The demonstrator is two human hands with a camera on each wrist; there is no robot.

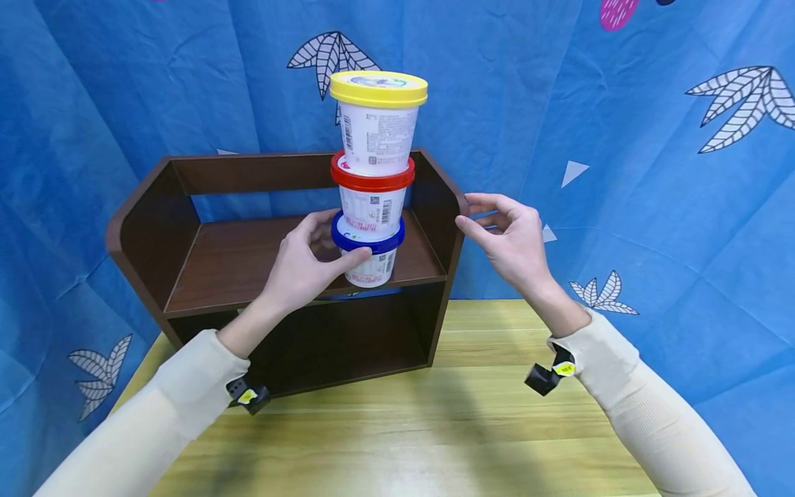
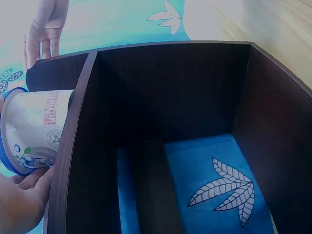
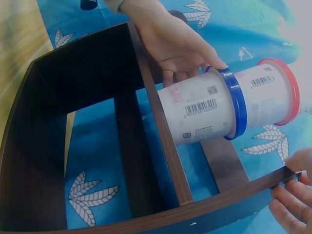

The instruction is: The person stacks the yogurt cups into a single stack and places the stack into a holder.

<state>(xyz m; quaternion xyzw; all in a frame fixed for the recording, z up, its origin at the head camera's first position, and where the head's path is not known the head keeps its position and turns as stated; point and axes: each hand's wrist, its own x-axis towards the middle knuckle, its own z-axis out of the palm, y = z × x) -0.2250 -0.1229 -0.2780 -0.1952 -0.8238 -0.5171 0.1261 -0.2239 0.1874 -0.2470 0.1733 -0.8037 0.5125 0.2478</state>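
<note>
Three white tubs stand stacked on the upper board of a dark brown wooden shelf (image 1: 217, 266). The lowest tub (image 1: 371, 271) has a blue lid, the middle tub (image 1: 373, 210) a red one, and the top tub (image 1: 380, 134) a yellow one. My left hand (image 1: 301, 259) grips the lowest tub near its blue lid, thumb across the front and fingers round the far left side. In the right wrist view, that tub's base is at the board's front edge. My right hand (image 1: 512, 238) pinches the rounded edge of the shelf's right side panel (image 3: 243, 192) between thumb and fingers.
The shelf stands on a light wooden table (image 1: 385, 435), with an open lower compartment (image 1: 348, 338) under the board. Blue cloth (image 1: 621, 172) printed with leaves hangs behind and at both sides. A small black camera (image 1: 546, 376) sits on each wrist.
</note>
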